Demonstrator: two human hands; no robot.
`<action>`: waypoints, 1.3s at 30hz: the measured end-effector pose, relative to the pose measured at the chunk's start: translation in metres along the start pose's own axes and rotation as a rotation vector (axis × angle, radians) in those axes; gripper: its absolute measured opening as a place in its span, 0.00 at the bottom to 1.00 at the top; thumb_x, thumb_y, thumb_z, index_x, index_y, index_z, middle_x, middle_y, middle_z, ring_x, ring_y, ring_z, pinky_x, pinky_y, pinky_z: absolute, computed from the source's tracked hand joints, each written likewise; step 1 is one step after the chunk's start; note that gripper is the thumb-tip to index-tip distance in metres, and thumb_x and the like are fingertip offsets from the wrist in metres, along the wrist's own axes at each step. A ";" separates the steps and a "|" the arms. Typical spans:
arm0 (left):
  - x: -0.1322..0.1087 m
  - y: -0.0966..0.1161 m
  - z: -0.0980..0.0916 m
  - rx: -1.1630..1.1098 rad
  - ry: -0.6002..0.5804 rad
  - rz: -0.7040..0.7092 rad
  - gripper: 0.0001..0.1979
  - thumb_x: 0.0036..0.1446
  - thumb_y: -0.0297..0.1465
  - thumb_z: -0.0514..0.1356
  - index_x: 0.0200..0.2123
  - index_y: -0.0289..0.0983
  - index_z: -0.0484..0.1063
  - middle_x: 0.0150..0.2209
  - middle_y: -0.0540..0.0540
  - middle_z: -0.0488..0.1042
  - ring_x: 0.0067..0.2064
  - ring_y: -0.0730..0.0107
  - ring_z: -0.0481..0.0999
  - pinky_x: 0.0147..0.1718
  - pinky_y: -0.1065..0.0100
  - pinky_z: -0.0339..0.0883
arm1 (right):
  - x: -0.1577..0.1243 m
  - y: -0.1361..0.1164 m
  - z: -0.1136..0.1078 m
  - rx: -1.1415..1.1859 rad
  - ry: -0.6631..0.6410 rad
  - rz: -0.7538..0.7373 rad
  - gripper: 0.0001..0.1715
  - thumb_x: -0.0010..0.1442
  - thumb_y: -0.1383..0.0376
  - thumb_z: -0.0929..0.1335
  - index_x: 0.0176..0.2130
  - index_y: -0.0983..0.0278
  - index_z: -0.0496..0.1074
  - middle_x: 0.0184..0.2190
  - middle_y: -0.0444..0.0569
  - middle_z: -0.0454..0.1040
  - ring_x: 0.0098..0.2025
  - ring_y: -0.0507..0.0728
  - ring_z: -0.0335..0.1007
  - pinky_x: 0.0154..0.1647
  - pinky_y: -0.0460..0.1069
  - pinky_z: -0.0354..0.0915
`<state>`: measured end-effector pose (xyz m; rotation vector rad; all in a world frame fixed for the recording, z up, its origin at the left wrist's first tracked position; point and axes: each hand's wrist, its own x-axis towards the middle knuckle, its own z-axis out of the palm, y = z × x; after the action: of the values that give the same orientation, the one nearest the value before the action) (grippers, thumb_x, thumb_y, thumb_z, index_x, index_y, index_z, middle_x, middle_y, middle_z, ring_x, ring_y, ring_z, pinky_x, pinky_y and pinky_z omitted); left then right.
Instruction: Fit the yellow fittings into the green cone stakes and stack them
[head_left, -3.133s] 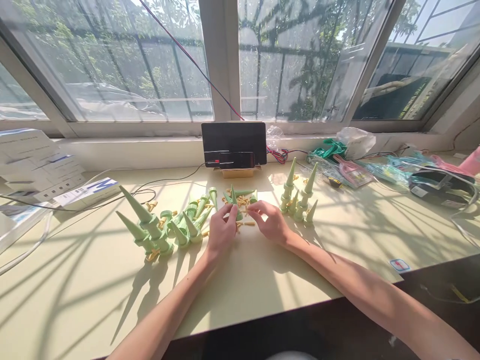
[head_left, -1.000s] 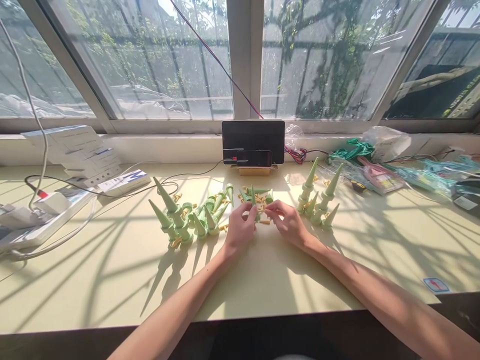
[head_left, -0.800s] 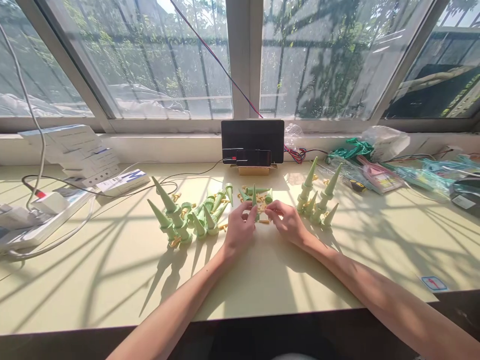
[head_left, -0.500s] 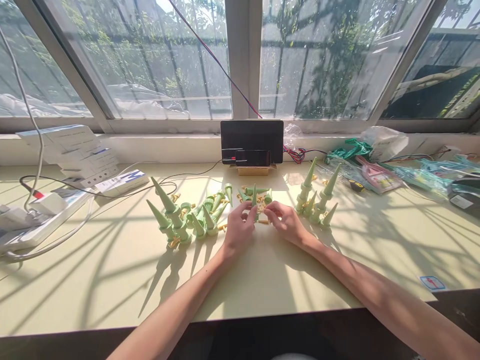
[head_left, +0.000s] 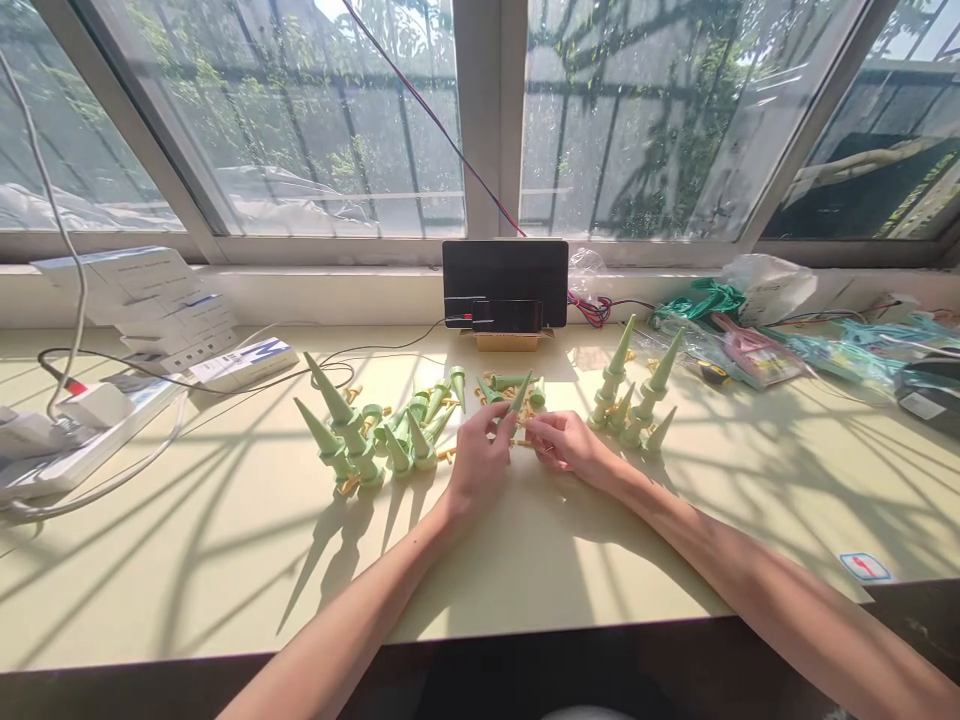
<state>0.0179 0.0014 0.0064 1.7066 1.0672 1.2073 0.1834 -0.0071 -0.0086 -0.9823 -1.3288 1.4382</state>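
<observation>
In front of the black tablet (head_left: 505, 270), the left hand (head_left: 482, 455) grips a green cone (head_left: 518, 393), tip up and leaning toward the right hand (head_left: 568, 443). The right hand's fingers draw together just beside it; whether they pinch anything I cannot tell. Loose yellow pegs (head_left: 523, 443) lie before the tablet; green spiked towers (head_left: 613, 380) stand toward its front right.

Free to slide along near side of tbl (head_left: 525, 570), nearer than L hand (head_left: 480, 455) & R hand (head_left: 571, 445). Blocked to L by green cones (head_left: 417, 445), to R by upright cone stacks (head_left: 643, 410). Cluttered ahead w/ sm. parts (head_left: 511, 381), then walled off by blk screen (head_left: 504, 272). Tight btwn hands.
</observation>
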 end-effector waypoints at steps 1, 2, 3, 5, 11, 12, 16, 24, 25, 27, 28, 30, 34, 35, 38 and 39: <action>0.000 0.000 0.000 -0.011 -0.004 0.004 0.17 0.61 0.40 0.58 0.46 0.35 0.77 0.30 0.46 0.75 0.22 0.75 0.67 0.20 0.72 0.63 | 0.000 -0.001 0.000 0.041 -0.018 0.025 0.22 0.57 0.51 0.71 0.25 0.66 0.69 0.15 0.38 0.59 0.13 0.45 0.49 0.13 0.44 0.40; 0.000 0.001 0.000 -0.021 -0.006 0.007 0.17 0.61 0.40 0.58 0.45 0.35 0.77 0.30 0.46 0.75 0.22 0.76 0.67 0.20 0.72 0.63 | 0.000 -0.002 0.000 0.075 -0.033 0.051 0.22 0.56 0.50 0.72 0.25 0.66 0.69 0.15 0.38 0.58 0.13 0.45 0.48 0.13 0.44 0.39; 0.000 0.001 0.000 -0.028 -0.009 0.007 0.17 0.61 0.40 0.58 0.45 0.35 0.77 0.31 0.46 0.76 0.21 0.76 0.67 0.20 0.72 0.63 | -0.001 -0.003 0.000 0.103 -0.045 0.076 0.23 0.56 0.50 0.72 0.25 0.66 0.69 0.15 0.37 0.58 0.13 0.45 0.48 0.13 0.44 0.38; -0.001 0.001 0.000 -0.033 -0.012 0.007 0.17 0.61 0.40 0.59 0.45 0.34 0.78 0.31 0.46 0.76 0.21 0.77 0.67 0.20 0.72 0.63 | -0.001 -0.006 0.000 0.140 -0.065 0.112 0.23 0.55 0.50 0.73 0.25 0.66 0.68 0.16 0.37 0.57 0.15 0.44 0.47 0.13 0.43 0.37; -0.002 0.001 -0.001 -0.016 -0.017 0.012 0.18 0.61 0.41 0.59 0.45 0.35 0.78 0.29 0.47 0.76 0.20 0.76 0.66 0.21 0.71 0.63 | -0.003 -0.009 0.001 0.117 -0.065 0.077 0.23 0.55 0.51 0.73 0.24 0.66 0.68 0.16 0.37 0.56 0.15 0.44 0.47 0.14 0.43 0.38; -0.002 0.001 -0.001 -0.012 -0.015 0.004 0.18 0.60 0.41 0.59 0.45 0.34 0.78 0.29 0.47 0.75 0.20 0.76 0.66 0.20 0.71 0.63 | -0.003 -0.009 0.001 0.100 -0.062 0.058 0.23 0.55 0.52 0.72 0.23 0.66 0.67 0.15 0.37 0.56 0.15 0.44 0.47 0.14 0.44 0.38; -0.001 0.001 -0.001 0.008 -0.008 -0.004 0.19 0.60 0.41 0.59 0.46 0.34 0.79 0.28 0.47 0.76 0.20 0.76 0.66 0.19 0.72 0.62 | -0.005 -0.011 0.003 -0.036 -0.028 -0.014 0.23 0.58 0.51 0.70 0.23 0.64 0.66 0.13 0.37 0.57 0.13 0.46 0.47 0.15 0.45 0.41; 0.000 -0.001 0.000 0.048 0.011 0.005 0.18 0.60 0.40 0.59 0.46 0.36 0.80 0.33 0.45 0.79 0.22 0.75 0.68 0.21 0.72 0.62 | -0.010 -0.013 0.007 -0.536 0.111 -0.359 0.24 0.64 0.55 0.65 0.21 0.63 0.60 0.17 0.41 0.59 0.22 0.49 0.53 0.24 0.47 0.51; 0.000 -0.001 0.000 0.044 0.010 0.002 0.18 0.60 0.40 0.59 0.46 0.36 0.80 0.33 0.46 0.79 0.22 0.75 0.68 0.21 0.72 0.63 | -0.010 -0.012 0.006 -0.576 0.120 -0.388 0.24 0.64 0.55 0.64 0.21 0.63 0.59 0.18 0.40 0.58 0.22 0.49 0.52 0.24 0.47 0.51; 0.000 -0.001 0.000 0.037 0.008 0.000 0.17 0.60 0.40 0.59 0.45 0.36 0.80 0.34 0.46 0.79 0.23 0.75 0.68 0.21 0.72 0.63 | -0.010 -0.010 0.005 -0.652 0.141 -0.436 0.23 0.65 0.57 0.64 0.22 0.63 0.58 0.19 0.40 0.57 0.23 0.49 0.50 0.25 0.47 0.49; 0.000 -0.001 0.000 0.035 0.009 0.001 0.17 0.60 0.40 0.59 0.45 0.36 0.80 0.34 0.46 0.79 0.23 0.75 0.68 0.21 0.72 0.63 | -0.009 -0.009 0.005 -0.690 0.152 -0.459 0.22 0.65 0.57 0.63 0.22 0.62 0.57 0.19 0.40 0.56 0.23 0.49 0.50 0.25 0.47 0.49; 0.000 -0.002 0.000 0.030 0.016 0.001 0.18 0.59 0.41 0.60 0.45 0.36 0.80 0.34 0.46 0.79 0.22 0.75 0.68 0.21 0.71 0.63 | -0.009 -0.007 0.004 -0.753 0.177 -0.497 0.22 0.65 0.59 0.63 0.22 0.62 0.55 0.19 0.40 0.56 0.24 0.50 0.50 0.26 0.48 0.50; 0.000 -0.004 0.000 0.015 0.017 0.000 0.19 0.59 0.42 0.60 0.45 0.36 0.79 0.35 0.46 0.79 0.22 0.75 0.67 0.21 0.71 0.63 | -0.008 -0.005 0.005 -0.788 0.194 -0.515 0.22 0.65 0.59 0.63 0.22 0.62 0.54 0.19 0.40 0.55 0.23 0.50 0.49 0.26 0.48 0.49; 0.000 -0.004 -0.001 0.012 0.015 0.000 0.19 0.59 0.42 0.60 0.45 0.36 0.79 0.35 0.45 0.79 0.22 0.76 0.67 0.21 0.71 0.63 | -0.008 -0.005 0.005 -0.780 0.194 -0.510 0.23 0.65 0.59 0.63 0.22 0.62 0.54 0.19 0.40 0.55 0.23 0.50 0.49 0.26 0.48 0.49; 0.000 -0.003 -0.001 0.014 0.013 0.001 0.19 0.59 0.42 0.60 0.46 0.36 0.79 0.35 0.45 0.79 0.22 0.76 0.67 0.20 0.71 0.63 | -0.008 -0.006 0.006 -0.716 0.178 -0.462 0.22 0.65 0.57 0.63 0.22 0.62 0.56 0.19 0.40 0.56 0.23 0.50 0.50 0.25 0.47 0.50; 0.000 -0.002 -0.001 0.019 0.016 0.002 0.19 0.58 0.42 0.60 0.46 0.36 0.79 0.36 0.44 0.79 0.22 0.76 0.67 0.20 0.72 0.62 | -0.008 -0.007 0.006 -0.686 0.173 -0.438 0.22 0.65 0.57 0.63 0.22 0.62 0.57 0.19 0.40 0.57 0.23 0.50 0.50 0.25 0.47 0.50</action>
<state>0.0168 0.0028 0.0045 1.7160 1.0899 1.2173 0.1802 -0.0169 -0.0011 -1.1136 -1.8113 0.5509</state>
